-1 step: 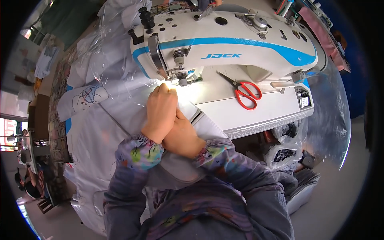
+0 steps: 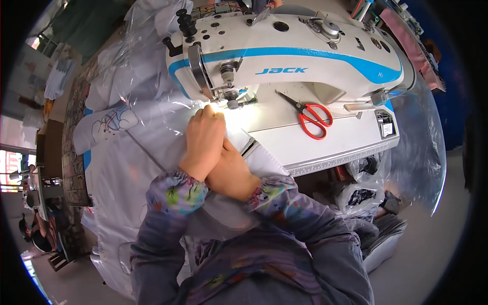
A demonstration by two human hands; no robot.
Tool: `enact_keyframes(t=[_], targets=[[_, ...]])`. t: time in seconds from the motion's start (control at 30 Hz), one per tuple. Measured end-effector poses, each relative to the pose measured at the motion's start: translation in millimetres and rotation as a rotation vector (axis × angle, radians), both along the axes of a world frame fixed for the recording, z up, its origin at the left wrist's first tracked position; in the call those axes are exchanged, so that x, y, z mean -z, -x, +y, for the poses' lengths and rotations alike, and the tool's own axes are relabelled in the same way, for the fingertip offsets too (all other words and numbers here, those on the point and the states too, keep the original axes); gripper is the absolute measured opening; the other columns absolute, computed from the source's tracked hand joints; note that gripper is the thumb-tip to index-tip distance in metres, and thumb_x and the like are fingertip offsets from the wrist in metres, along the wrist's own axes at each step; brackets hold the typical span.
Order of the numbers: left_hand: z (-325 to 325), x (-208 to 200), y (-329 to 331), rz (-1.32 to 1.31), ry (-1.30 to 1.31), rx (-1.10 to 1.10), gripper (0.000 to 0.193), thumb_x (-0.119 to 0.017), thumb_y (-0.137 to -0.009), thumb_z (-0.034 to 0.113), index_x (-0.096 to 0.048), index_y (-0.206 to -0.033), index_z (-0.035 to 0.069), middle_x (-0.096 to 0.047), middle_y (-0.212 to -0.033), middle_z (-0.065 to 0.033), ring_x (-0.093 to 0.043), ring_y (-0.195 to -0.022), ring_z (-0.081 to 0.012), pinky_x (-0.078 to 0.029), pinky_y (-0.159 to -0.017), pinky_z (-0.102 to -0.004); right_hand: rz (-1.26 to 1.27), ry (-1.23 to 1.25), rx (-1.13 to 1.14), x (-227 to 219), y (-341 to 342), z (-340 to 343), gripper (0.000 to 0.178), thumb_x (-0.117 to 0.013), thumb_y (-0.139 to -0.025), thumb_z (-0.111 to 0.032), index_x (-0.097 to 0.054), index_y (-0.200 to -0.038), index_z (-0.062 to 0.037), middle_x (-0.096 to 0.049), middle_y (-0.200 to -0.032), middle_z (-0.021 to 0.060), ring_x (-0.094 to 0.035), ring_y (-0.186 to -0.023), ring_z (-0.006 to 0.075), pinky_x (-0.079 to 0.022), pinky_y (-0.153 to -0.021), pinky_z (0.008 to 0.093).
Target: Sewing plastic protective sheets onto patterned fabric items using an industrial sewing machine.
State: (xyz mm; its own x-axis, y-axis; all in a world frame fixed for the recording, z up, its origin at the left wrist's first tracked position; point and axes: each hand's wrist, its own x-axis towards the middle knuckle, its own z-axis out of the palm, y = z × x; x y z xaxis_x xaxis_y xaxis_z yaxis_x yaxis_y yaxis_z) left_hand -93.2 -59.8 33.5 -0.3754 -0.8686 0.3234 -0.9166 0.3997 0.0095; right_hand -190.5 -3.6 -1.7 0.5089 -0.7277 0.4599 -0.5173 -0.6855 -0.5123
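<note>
Under the lit needle area of a white and blue sewing machine point(image 2: 284, 63) lies pale grey fabric point(image 2: 119, 173), spreading left and down toward my lap. My left hand point(image 2: 204, 140) is closed, its fingertips pinching the fabric right beside the presser foot. Crossed beneath it, my right hand point(image 2: 231, 173) rests on the cloth, with most of its fingers hidden behind the left. A dark zipper-like strip point(image 2: 249, 147) runs along the fabric just right of my hands. On the left, a folded part carries a printed cartoon figure point(image 2: 114, 122).
Red-handled scissors point(image 2: 315, 121) lie on the machine bed, right of the needle. A ruler strip point(image 2: 340, 158) edges the bed's front. Clear plastic sheeting point(image 2: 417, 142) hangs at the right, above bags point(image 2: 361, 195). Far left, another person point(image 2: 40, 234) sits.
</note>
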Motion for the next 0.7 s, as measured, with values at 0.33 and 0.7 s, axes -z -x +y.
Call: enact_keyframes(t=[0.33,0.7], targets=[[11.7,-33.2,-15.5,-0.176,-0.072,0.097,0.009,-0.065,-0.076,0.009,-0.066,-0.084,0.006,-0.062,-0.09,-0.0081,-0.065,-0.091,-0.0245,-0.052,-0.075,-0.0361,0.072,-0.002,-0.026,-3.2,-4.2,3.5,0.056,-0.065,-0.086,-0.041,-0.061,-0.132,-0.0089,-0.063,-0.13,0.0116,-0.047,-0.134,0.0312,-0.027,-0.117,0.0495],[2.9,-5.7,-0.9,-0.137,-0.146,-0.027,0.013,-0.062,-0.077,0.007,-0.064,-0.09,0.005,-0.061,-0.093,-0.0121,-0.064,-0.093,-0.0284,-0.054,-0.079,-0.0407,-0.123,-0.431,0.047,-2.6,-36.2,-12.8,0.04,-0.052,-0.096,-0.027,-0.057,-0.132,-0.0108,-0.059,-0.131,0.0116,-0.052,-0.127,0.0288,-0.035,-0.11,0.042]])
